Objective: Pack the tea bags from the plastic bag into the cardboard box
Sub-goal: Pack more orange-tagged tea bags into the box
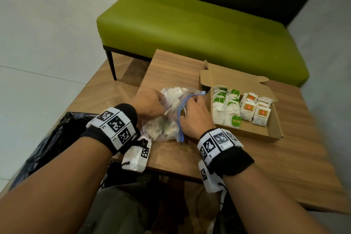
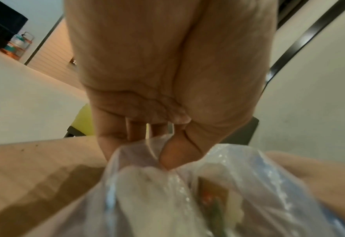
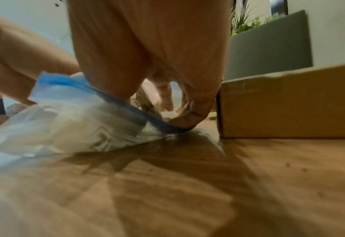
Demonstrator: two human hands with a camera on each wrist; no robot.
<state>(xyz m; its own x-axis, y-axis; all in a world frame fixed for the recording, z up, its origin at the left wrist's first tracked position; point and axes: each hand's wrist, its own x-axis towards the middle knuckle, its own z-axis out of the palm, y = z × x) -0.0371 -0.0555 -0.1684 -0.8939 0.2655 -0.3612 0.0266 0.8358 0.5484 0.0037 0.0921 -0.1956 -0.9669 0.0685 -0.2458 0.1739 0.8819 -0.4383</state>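
Note:
A clear plastic bag (image 1: 167, 127) with a blue zip rim lies on the wooden table (image 1: 247, 159), several tea bags still inside. My left hand (image 1: 161, 100) pinches the bag's film near its mouth; in the left wrist view thumb and fingers (image 2: 167, 154) squeeze the plastic (image 2: 238, 168). My right hand (image 1: 191, 106) reaches into the bag's mouth, and its fingers (image 3: 165, 97) curl round a tea bag (image 3: 145, 101) with a brownish tag. The open cardboard box (image 1: 269, 129) stands just right of it, holding rows of green-tagged (image 1: 226, 104) and red-tagged tea bags (image 1: 254, 108).
The box's lid (image 1: 233, 81) stands up at its far side. Its near wall (image 3: 289, 104) is close beside my right hand. A green bench (image 1: 190, 24) runs behind the table. A black plastic sack (image 1: 53, 135) sits at the table's left edge.

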